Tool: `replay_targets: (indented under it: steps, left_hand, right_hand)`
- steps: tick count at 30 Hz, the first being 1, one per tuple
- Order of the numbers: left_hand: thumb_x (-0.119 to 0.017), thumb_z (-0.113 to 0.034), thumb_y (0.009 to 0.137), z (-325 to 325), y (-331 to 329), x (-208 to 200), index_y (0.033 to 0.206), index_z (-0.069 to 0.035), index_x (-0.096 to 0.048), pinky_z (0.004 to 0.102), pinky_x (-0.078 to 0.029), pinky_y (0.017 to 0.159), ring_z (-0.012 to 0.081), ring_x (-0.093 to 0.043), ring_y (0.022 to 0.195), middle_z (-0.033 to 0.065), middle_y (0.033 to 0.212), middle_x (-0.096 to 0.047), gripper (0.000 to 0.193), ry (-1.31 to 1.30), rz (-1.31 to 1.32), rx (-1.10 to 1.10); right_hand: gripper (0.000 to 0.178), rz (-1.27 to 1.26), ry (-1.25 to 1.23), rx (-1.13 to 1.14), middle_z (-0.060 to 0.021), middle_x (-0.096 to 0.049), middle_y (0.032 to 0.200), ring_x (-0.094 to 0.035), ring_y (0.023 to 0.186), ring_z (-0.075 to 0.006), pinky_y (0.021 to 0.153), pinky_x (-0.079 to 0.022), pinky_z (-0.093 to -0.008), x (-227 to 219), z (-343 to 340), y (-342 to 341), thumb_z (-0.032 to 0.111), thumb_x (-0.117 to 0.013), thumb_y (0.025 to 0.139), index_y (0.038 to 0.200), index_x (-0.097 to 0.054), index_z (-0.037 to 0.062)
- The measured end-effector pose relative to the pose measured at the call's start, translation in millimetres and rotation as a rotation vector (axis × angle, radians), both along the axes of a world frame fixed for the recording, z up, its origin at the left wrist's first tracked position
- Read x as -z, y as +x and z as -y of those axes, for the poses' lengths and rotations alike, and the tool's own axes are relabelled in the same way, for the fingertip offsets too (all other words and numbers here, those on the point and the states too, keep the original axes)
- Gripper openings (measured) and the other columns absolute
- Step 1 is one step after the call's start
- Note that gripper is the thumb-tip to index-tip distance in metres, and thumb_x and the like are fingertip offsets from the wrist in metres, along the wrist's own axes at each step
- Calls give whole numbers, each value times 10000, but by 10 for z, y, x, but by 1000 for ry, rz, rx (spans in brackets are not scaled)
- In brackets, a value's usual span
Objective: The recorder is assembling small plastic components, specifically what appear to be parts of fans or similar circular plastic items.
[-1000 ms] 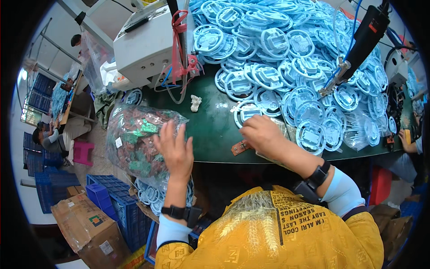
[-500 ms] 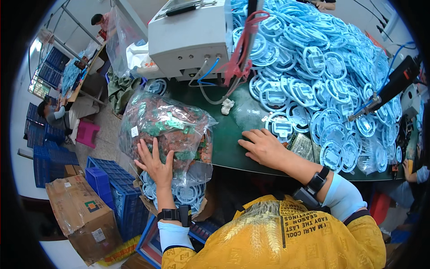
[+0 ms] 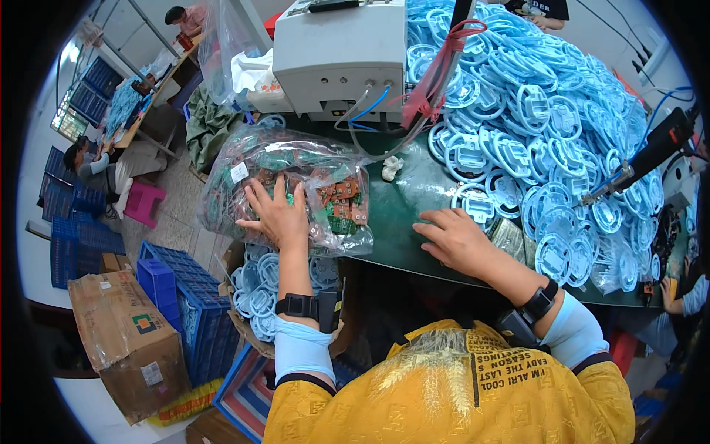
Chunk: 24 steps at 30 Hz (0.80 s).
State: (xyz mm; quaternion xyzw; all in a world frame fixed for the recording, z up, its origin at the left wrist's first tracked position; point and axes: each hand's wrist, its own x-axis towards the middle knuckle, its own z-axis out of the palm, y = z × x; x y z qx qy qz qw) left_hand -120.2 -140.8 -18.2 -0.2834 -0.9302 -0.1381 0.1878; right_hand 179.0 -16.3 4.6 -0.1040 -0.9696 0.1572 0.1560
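My left hand lies with spread fingers on a clear plastic bag at the table's near left edge. Through the film show many small brown and green circuit boards. My right hand rests on the green tabletop, fingers stretched out and nothing in them. Just beyond its fingertips begins a big heap of light blue round plastic parts. A small wrapped greyish bundle sits beside that hand, at the heap's near edge.
A grey machine with hoses stands behind the bag. Below the table's left edge, an open carton holds more blue rings. A black handheld tool hangs at the right. Boxes and blue crates stand on the floor; other people work nearby.
My left hand and the bag have moved farther onto the table, uncovering more of the carton below. My right hand stays on the tabletop. The whole view has shifted slightly.
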Motion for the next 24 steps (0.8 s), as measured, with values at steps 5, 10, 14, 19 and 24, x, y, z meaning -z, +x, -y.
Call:
replay_targets:
  steps: [5, 10, 14, 19, 24]
  left_hand:
    - [-637, -222, 863, 22, 275, -171, 1253, -108, -570, 630, -228, 1047, 362, -315, 1365, 192, 1436, -376, 412, 370, -71, 294]
    - [-611, -77, 850, -119, 851, -259, 1121, -14, -612, 388, -434, 960, 361, -547, 1108, 195, 1098, -601, 278, 264, 450, 747]
    - [-658, -108, 827, -384, 701, 74, 1153, -12, -592, 434, -421, 969, 371, -528, 1137, 191, 1198, -571, 346, 151, 300, 658]
    - [-731, -252, 777, -560, 691, 310, 1245, -32, -526, 516, -299, 1070, 369, -378, 1291, 207, 1344, -449, 557, 27, -97, 549]
    - [-730, -264, 789, -420, 967, 359, 1323, -48, -468, 564, -257, 1082, 370, -340, 1332, 203, 1386, -414, 634, 6, 10, 545]
  right_hand:
    - [337, -128, -42, 123, -97, -607, 1098, -596, 969, -273, 829, -449, -380, -133, -43, 467, 120, -707, 778, 1100, -621, 71]
    - [262, -255, -38, 257, -101, -643, 980, -626, 869, -289, 724, -484, -381, -319, 66, 931, 51, -699, 769, 1025, -642, 51]
    - [203, -276, -54, 339, -110, -649, 924, -627, 819, -302, 701, -496, -382, -338, 204, 1217, 25, -682, 779, 979, -652, 43]
    - [206, -313, -103, 487, -134, -650, 909, -633, 801, -310, 691, -502, -371, -264, 340, 1671, -21, -669, 774, 975, -643, 22]
    - [225, -459, -105, 592, -155, -648, 915, -640, 773, -309, 669, -502, -353, -148, 342, 2158, -89, -624, 774, 980, -636, -1]
